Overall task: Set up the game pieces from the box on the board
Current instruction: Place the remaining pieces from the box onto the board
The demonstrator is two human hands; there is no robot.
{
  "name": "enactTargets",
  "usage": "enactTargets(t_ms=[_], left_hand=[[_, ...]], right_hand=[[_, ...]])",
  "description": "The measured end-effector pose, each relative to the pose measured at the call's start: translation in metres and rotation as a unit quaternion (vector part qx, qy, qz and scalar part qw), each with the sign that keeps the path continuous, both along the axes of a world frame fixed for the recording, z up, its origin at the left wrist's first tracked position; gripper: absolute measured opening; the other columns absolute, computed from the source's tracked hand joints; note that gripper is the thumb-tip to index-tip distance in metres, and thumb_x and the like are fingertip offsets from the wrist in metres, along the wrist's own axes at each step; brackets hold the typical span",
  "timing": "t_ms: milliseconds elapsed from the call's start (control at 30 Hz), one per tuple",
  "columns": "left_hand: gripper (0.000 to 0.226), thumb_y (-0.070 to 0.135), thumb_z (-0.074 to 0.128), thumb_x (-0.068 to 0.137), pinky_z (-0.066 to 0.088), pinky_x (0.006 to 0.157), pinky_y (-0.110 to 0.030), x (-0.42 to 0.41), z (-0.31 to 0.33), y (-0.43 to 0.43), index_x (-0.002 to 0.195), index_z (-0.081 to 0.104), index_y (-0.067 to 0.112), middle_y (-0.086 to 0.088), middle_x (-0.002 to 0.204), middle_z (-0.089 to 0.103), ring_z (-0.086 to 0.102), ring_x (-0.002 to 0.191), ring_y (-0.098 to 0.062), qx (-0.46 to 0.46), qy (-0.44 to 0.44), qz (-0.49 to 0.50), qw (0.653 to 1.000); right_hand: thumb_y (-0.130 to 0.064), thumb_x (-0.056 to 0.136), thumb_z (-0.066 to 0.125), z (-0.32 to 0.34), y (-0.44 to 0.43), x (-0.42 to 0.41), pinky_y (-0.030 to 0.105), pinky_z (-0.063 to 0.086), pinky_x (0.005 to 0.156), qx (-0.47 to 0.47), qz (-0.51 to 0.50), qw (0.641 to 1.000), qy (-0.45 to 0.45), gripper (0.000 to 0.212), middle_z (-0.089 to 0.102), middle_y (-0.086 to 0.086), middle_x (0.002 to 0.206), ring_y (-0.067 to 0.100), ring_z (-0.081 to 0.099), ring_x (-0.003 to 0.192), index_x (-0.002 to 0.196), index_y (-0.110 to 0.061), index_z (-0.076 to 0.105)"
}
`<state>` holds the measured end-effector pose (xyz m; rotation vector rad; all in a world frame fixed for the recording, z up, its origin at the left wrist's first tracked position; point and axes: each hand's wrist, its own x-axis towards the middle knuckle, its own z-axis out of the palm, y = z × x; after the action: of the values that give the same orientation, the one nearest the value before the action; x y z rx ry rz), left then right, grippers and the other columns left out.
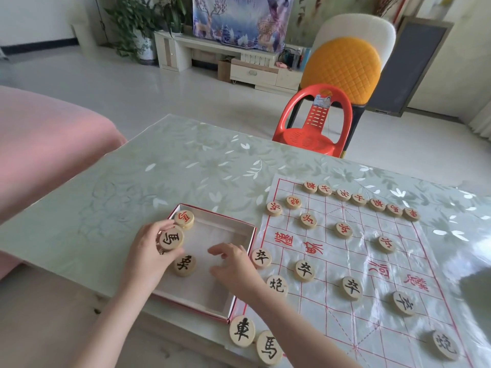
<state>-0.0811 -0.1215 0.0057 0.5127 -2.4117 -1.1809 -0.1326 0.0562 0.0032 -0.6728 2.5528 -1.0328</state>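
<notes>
Left hand [148, 252] pinches a round black-lettered wooden disc [171, 239], likely light and rigid, by its rim; right hand [233, 266] hovers, fingers apart.

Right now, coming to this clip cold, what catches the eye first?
Over the red-rimmed box near the table's front edge, the left hand grips a black-lettered disc while the right hand hovers empty. Right of it, the board holds red-lettered discs far, black-lettered discs near.
</notes>
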Motion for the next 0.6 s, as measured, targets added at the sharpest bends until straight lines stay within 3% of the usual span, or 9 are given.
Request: enactTargets(t_ms=[67, 167, 200, 300, 433, 600], left_hand=[[0.060, 0.000, 0.083, 0.057, 0.050, 0.083, -0.031, 0.008, -0.002, -0.003, 0.110, 0.063, 0.017, -0.005, 0.107, 0.058, 0.060, 0.097, -0.026, 0.025, 0.007, 0.008, 1.000], [0.057, -0.003, 0.082, 0.058, 0.048, 0.072, -0.007, 0.016, -0.001, -0.002, 0.107, 0.065, 0.019, -0.004, 0.100, 0.054, 0.061, 0.094, -0.027, 0.048, 0.020, 0.015, 0.999], [0.057, -0.004, 0.082, 0.057, 0.048, 0.072, -0.007, 0.019, -0.001, -0.001, 0.106, 0.066, 0.022, 0.000, 0.098, 0.053, 0.061, 0.095, -0.027, 0.042, 0.028, 0.014, 0.999], [0.064, -0.003, 0.083, 0.055, 0.049, 0.086, -0.030, 0.025, -0.001, 0.003, 0.098, 0.060, 0.039, 0.016, 0.103, 0.052, 0.059, 0.102, -0.022, 0.026, 0.043, 0.000, 0.999], [0.055, 0.004, 0.083, 0.060, 0.047, 0.074, -0.011, 0.030, 0.004, 0.009, 0.098, 0.060, 0.037, 0.002, 0.104, 0.064, 0.063, 0.093, -0.019, 0.055, 0.020, -0.001, 0.998], [0.049, 0.004, 0.081, 0.063, 0.048, 0.078, -0.019, 0.027, 0.018, 0.024, 0.106, 0.064, 0.023, 0.000, 0.107, 0.068, 0.064, 0.095, -0.020, 0.063, 0.030, -0.016, 0.997]], right_hand=[[-0.016, 0.083, 0.058, -0.005, -0.017, 0.001, 0.031, 0.036, 0.099, 0.022, 0.025, 0.999, 0.004, 0.048, 0.054, 0.005, 0.130, 0.025, 0.044, 0.116, 0.130, -0.016, 0.050], [-0.023, 0.083, 0.061, -0.015, -0.041, 0.007, 0.035, 0.035, 0.102, 0.050, 0.044, 0.998, 0.006, 0.054, 0.050, 0.010, 0.130, 0.029, 0.043, 0.118, 0.134, -0.013, 0.045], [-0.026, 0.084, 0.060, -0.017, -0.047, 0.009, 0.035, 0.035, 0.101, 0.052, 0.042, 0.998, 0.007, 0.053, 0.049, 0.012, 0.128, 0.030, 0.042, 0.118, 0.133, -0.012, 0.046], [-0.028, 0.086, 0.057, -0.025, -0.059, 0.014, 0.035, 0.036, 0.099, 0.043, 0.029, 0.998, 0.020, 0.045, 0.047, 0.013, 0.122, 0.031, 0.040, 0.115, 0.128, -0.012, 0.050], [-0.030, 0.085, 0.058, -0.024, -0.057, 0.016, 0.034, 0.036, 0.097, 0.040, 0.001, 0.999, 0.025, 0.044, 0.048, 0.011, 0.120, 0.029, 0.040, 0.115, 0.123, -0.009, 0.051], [-0.018, 0.076, 0.068, 0.011, -0.015, 0.001, 0.024, 0.033, 0.094, -0.060, -0.082, 0.992, 0.070, 0.051, 0.051, 0.007, 0.120, 0.023, 0.043, 0.113, 0.123, -0.012, 0.052]])
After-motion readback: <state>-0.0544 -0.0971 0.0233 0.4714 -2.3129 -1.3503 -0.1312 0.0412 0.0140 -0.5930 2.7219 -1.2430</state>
